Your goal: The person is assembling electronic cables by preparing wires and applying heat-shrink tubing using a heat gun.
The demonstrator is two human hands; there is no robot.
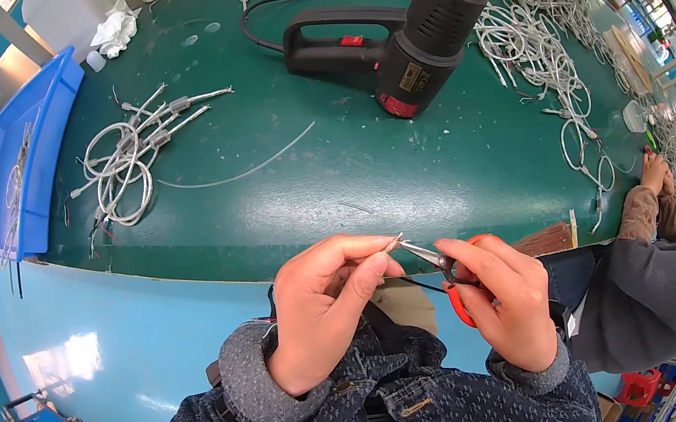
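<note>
Pose: left hand [326, 305] pinching wire end [397, 242] | right hand [506, 295] angled inward, clamped on red-handled scissors [444, 263]

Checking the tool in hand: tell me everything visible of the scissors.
The scissors have slim, pointed, metallic blades, a dark pivot area and orange-red, plastic-looking handles. The right hand grips and partly hides the handles. The blades point up and left in the picture, tips beside the wire end pinched in the left hand, near the front edge of the green table. Whether the tips touch the wire is unclear.
</note>
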